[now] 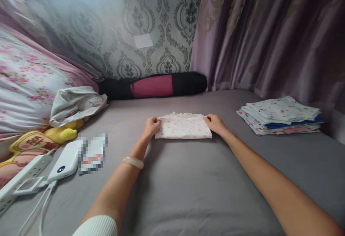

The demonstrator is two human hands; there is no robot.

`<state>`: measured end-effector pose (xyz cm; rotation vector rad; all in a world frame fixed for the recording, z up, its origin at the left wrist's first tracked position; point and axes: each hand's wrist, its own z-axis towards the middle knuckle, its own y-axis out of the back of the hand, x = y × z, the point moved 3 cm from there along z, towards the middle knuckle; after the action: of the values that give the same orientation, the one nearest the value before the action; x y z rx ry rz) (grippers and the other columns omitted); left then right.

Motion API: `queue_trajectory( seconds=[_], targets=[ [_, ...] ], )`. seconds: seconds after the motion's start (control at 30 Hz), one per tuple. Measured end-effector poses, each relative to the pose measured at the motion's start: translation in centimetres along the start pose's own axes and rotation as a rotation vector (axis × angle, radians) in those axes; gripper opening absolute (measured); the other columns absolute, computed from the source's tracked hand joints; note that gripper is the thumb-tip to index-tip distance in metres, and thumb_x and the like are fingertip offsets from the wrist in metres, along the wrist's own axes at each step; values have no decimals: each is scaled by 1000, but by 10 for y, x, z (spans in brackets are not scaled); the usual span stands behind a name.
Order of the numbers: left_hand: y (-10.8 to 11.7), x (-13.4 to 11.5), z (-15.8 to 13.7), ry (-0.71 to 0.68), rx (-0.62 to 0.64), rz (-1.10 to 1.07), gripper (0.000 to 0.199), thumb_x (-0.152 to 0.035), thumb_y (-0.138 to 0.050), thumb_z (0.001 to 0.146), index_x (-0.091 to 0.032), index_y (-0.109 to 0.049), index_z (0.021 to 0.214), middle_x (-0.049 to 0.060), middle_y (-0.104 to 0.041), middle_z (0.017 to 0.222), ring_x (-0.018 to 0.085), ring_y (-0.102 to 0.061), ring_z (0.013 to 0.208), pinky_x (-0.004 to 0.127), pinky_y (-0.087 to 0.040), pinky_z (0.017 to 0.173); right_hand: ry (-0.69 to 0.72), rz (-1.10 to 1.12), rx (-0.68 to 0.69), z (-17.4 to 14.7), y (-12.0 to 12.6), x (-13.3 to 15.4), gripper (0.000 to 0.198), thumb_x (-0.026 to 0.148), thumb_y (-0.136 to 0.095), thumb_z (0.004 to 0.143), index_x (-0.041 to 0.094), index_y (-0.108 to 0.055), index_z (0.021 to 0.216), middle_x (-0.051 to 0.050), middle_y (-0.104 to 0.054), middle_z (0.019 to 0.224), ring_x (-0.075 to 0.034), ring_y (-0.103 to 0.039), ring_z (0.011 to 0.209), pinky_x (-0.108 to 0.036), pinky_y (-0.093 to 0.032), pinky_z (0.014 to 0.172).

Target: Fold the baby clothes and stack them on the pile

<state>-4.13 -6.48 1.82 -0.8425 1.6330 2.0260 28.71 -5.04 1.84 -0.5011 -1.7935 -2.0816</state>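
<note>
A pale cloth garment (183, 126) with a small faint print lies folded into a wide rectangle on the grey bed sheet (188, 185). Its far edge looks ruffled, while the near edge is a straight fold. My left hand (152, 126) pinches the far left corner between thumb and fingers. At the opposite corner, my right hand (215, 123) grips the cloth in the same way. Off to the right is a stack of folded printed clothes (280, 115), with a blue layer in it.
On the left are a power strip (25, 178), a white power bank (67, 161) with cables, a blurred packet (93, 153), a yellow plush toy (63, 134) and a crumpled pale cloth (77, 104). A black and red roll (153, 85) lies along the wall beside purple curtains (256, 31).
</note>
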Motion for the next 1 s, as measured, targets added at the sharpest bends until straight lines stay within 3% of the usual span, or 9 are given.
queue_trajectory(
  seconds=[0.37,1.0],
  targets=[
    [-16,-4,18,24,-60,224,22,-25,-44,87,-18,-63,80,7,-67,81,18,-59,78,25,-35,64,-104,-167,9,13,-9,7,37,38,-38,98,15,-64,111,-16,-68,110,-24,-63,102,-28,-43,79],
    [-32,-5,22,45,-75,337,30,-31,-34,95,-18,-61,94,15,-69,102,23,-63,92,29,-38,68,-175,-225,45,24,-17,5,43,40,-34,98,13,-64,115,-21,-68,108,-27,-64,103,-34,-45,83]
  ],
)
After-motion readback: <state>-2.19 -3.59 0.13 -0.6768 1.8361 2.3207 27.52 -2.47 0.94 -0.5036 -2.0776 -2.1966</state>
